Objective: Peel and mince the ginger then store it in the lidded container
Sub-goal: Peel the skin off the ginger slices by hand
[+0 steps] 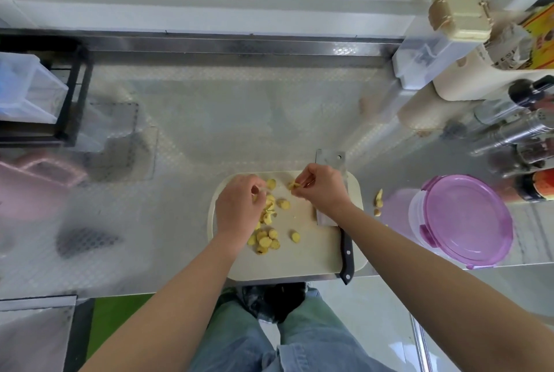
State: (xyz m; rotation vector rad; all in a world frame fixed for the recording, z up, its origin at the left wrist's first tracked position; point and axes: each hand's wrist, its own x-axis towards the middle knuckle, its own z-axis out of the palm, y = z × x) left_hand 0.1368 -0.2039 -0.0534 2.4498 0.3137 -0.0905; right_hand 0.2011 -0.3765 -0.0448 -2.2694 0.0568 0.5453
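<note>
A small piece of ginger (294,185) is pinched between the curled fingers (306,176) and thumb of the right hand (323,189), just above the far part of the cutting board (299,263). The fingers of the left hand (238,207) are curled down over the board beside it; whether anything is gripped there cannot be told. Yellow ginger slices (265,241) are scattered on the pale board, most of them under and just beside the left hand, with a tight cluster near the left wrist. A cleaver (329,159) is laid along the right side of the board, partly hidden under the right wrist, with its blade pointing away from the person and its black handle reaching past the near edge. The board is set at the front edge of a patterned metal counter (195,132). A few ginger scraps (378,198) are seen on the counter just right of the board. Further right, the lidded container (467,219) is stood on the counter, clear-walled, with its purple lid on.
</note>
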